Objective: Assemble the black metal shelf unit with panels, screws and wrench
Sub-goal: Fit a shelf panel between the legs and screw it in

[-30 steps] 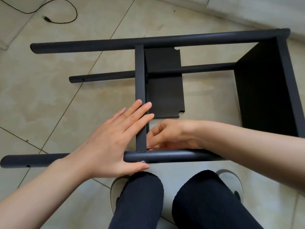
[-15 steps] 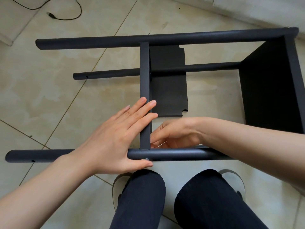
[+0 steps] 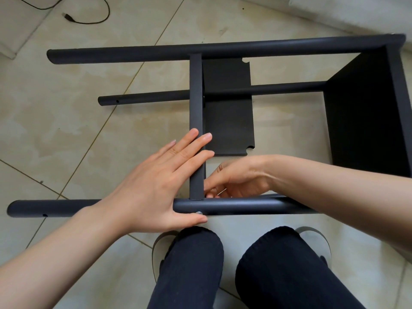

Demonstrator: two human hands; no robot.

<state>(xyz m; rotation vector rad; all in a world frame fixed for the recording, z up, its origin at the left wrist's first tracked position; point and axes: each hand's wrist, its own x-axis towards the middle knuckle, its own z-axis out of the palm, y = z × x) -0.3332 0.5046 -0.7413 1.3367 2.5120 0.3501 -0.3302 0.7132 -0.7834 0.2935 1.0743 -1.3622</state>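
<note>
Both hands worked the near joint: left hand (image 3: pixel 156 186) flat, fingers straight, bracing shelf panel (image 3: pixel 196 121) on front tube (image 3: pixel 245 206); right hand (image 3: pixel 236 181) pinched something thin, likely wrench; keep panel square.

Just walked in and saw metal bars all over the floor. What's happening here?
A person is assembling a black shelf frame lying on its side on the tiled floor. The left hand lies flat on the middle panel's edge and the near tube, thumb by a screw head. The right hand works behind that joint, pinching something thin and metallic; what it is cannot be told.
</note>
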